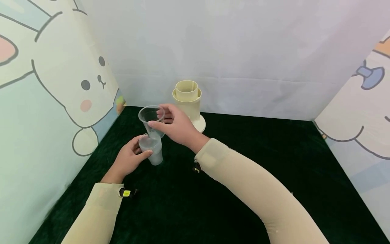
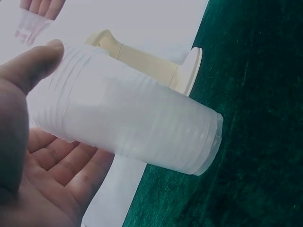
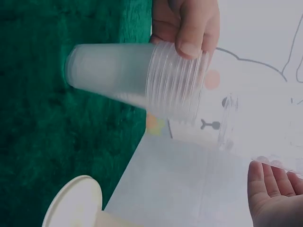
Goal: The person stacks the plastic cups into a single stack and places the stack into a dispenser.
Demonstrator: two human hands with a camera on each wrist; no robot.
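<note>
A stack of nested clear plastic cups (image 1: 156, 155) stands nearly upright low over the dark green cloth in the head view. My left hand (image 1: 127, 158) grips it near the top, thumb on the near side and fingers behind. In the right wrist view the closely spaced rims of the stacked cups (image 3: 175, 85) show under that thumb. My right hand (image 1: 178, 126) holds a single clear plastic cup (image 1: 147, 117) by its side, mouth up, just above the stack. Its base overlaps the stack's top rim in the head view, while the right wrist view shows a gap between them.
Behind the right hand stands a cream cylindrical holder (image 1: 190, 109) with a narrower tube inside and a round base. Dark green cloth (image 1: 259, 142) covers the table. A white backdrop (image 1: 243, 51) rises behind, with cartoon-printed panels (image 1: 61, 101) on both sides.
</note>
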